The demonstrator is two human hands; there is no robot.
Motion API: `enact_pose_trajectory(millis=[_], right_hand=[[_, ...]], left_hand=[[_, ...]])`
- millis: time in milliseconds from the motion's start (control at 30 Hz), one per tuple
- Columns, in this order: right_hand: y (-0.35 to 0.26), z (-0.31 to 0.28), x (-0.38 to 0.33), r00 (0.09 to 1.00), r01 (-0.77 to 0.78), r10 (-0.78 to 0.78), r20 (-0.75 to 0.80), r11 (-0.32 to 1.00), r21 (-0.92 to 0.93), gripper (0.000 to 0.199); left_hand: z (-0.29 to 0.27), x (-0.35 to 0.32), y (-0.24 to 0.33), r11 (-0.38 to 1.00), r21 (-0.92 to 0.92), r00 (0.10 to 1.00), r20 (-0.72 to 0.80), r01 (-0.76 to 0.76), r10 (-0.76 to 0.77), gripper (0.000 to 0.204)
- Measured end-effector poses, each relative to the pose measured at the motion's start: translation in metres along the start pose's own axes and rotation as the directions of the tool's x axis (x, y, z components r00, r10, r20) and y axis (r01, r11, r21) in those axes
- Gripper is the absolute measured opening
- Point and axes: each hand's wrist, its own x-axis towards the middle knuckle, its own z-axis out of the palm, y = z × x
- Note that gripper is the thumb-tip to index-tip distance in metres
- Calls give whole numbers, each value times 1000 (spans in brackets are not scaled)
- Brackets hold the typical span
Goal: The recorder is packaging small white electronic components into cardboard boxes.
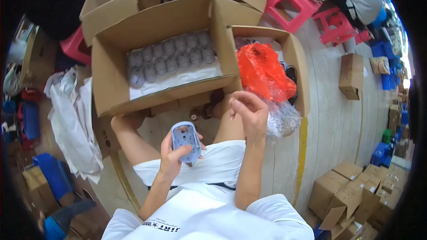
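Note:
My left hand (pixel 173 154) grips a pale blue-grey oval plastic shell (pixel 186 140) with its inside facing up; small posts and holes show in it, and the thumb lies across its lower part. My right hand (pixel 251 112) is raised to the right of it, beside the red plastic bag (pixel 262 71), with the fingers curled and the thumb and fingertips close together. Anything between those fingertips is too small to make out. In front of my knees, a cardboard box (pixel 173 90) holds rows of similar grey rounded pieces (pixel 171 64) on a white sheet.
A smaller open carton (pixel 299 62) at the right holds the red bag and clear plastic wrap (pixel 283 119). White sheeting (pixel 73 124) hangs at the left. Pink stools (pixel 291 8) stand at the back, with another person (pixel 364 0) near them. Stacked cartons (pixel 331 186) fill the right front.

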Motion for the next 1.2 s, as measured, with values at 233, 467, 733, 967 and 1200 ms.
enact_pose_trajectory(millis=[233, 467, 733, 967, 1200], right_hand=[[1, 69, -81, 968, -169, 165, 190, 986, 5, 20], [3, 89, -114, 941, -51, 113, 319, 979, -197, 19], [11, 105, -130, 933, 163, -41, 359, 934, -317, 23], [21, 117, -138, 968, 142, -94, 232, 969, -200, 23], [3, 106, -137, 981, -96, 111, 159, 990, -102, 22]], left_hand=[[-15, -44, 28, 970, 84, 973, -24, -227, 230, 45], [-21, -70, 40, 923, 204, 939, -47, -325, 341, 40], [-22, -79, 29, 921, 185, 922, -123, -343, 368, 39], [-13, -85, 18, 911, 122, 882, -229, -394, 412, 36], [-26, -80, 27, 925, 64, 895, -234, -375, 379, 35]])
